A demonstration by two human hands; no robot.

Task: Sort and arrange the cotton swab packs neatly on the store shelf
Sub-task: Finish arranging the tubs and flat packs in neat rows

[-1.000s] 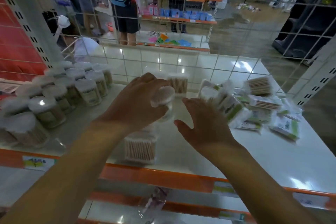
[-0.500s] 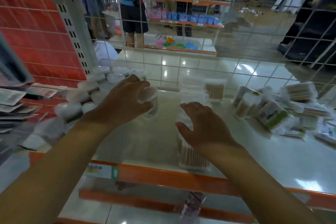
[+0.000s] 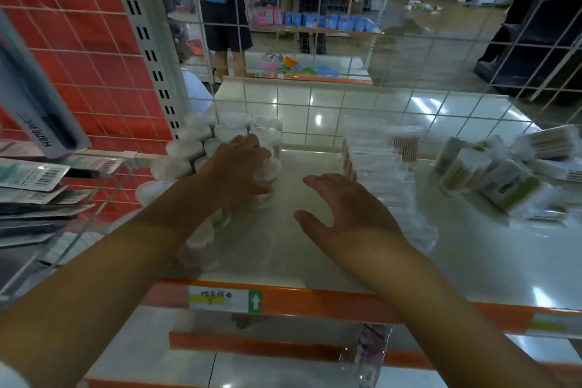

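Observation:
My left hand (image 3: 234, 168) grips a round cotton swab tub (image 3: 267, 176) with a white lid, resting on the white shelf (image 3: 289, 249) at the right edge of a cluster of similar round tubs (image 3: 195, 148). My right hand (image 3: 343, 208) hovers open, palm down, over the shelf's middle, holding nothing. Just right of it runs a row of clear rectangular swab boxes (image 3: 378, 167). Farther right lies a loose heap of bagged swab packs with green labels (image 3: 497, 176).
A wire grid (image 3: 346, 98) backs the shelf. An orange front rail with a price label (image 3: 225, 301) runs along the near edge. Packaged goods (image 3: 34, 176) hang at the left. A person (image 3: 223, 9) stands in the aisle behind the grid.
My left hand carried the round tub leftward from the shelf's middle and lowered it beside the tub cluster. The view swung left. My right hand stayed open over the shelf.

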